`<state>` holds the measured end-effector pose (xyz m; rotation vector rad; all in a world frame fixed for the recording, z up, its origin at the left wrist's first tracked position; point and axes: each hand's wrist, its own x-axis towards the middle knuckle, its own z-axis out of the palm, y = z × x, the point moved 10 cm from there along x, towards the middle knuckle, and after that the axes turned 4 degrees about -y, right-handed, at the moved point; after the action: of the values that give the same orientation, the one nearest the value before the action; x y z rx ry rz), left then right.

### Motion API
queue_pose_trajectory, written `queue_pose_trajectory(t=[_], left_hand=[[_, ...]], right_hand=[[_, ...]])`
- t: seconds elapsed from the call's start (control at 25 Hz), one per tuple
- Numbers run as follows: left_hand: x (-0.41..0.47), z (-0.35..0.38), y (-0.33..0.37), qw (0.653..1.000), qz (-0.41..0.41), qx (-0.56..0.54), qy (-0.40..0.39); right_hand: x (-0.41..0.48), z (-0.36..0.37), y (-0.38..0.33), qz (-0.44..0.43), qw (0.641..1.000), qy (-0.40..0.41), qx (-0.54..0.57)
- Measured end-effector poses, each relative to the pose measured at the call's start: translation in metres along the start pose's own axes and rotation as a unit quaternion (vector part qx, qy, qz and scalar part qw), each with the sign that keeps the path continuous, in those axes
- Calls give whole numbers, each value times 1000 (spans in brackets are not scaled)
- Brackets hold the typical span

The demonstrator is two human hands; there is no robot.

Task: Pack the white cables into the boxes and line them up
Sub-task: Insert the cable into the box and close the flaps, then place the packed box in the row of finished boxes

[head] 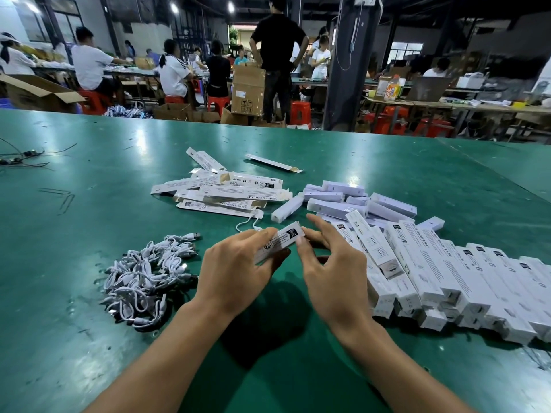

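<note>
My left hand (238, 263) grips a long white box (281, 241) just above the green table (89, 204), fingers curled round its near half. My right hand (325, 257) touches the box's far end with thumb and fingertips. A pile of coiled white cables (146, 278) lies left of my hands. One loose white cable (249, 224) lies just beyond the held box. Flat unfolded boxes (226, 192) are heaped further back in the middle. A row of packed white boxes (447, 278) lines up on the right.
Small white inner boxes (351, 201) are heaped behind the row. Dark wires (21, 158) lie at the far left of the table. Beyond the table's edge, people sit at benches among cardboard cartons (247, 90) and red stools.
</note>
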<state>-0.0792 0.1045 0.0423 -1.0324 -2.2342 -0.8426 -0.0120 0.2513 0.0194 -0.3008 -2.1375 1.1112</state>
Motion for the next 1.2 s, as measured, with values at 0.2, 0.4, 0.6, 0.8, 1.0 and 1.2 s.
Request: queue_pose_trajectory(t=[0.2, 0.4, 0.6, 0.8, 1.0, 1.2], left_hand=[[-2, 4, -5, 998, -46, -32, -7], [0, 7, -17, 975, -142, -171, -5], [-9, 40, -37, 796, -330, -506, -37], [-29, 51, -50, 693, -444, -567, 44], [-21, 59, -34, 721, -383, -577, -22], [-20, 62, -30, 813, -338, -465, -92]], right_hand=[[3, 8, 17, 75, 992, -24, 97], [-2, 18, 8, 62, 986, -63, 141], [-9, 30, -13, -17, 992, -100, 78], [-19, 47, -17, -55, 981, -153, -101], [-5, 24, -24, -52, 973, -111, -197], [24, -19, -24, 11, 958, -57, -282]])
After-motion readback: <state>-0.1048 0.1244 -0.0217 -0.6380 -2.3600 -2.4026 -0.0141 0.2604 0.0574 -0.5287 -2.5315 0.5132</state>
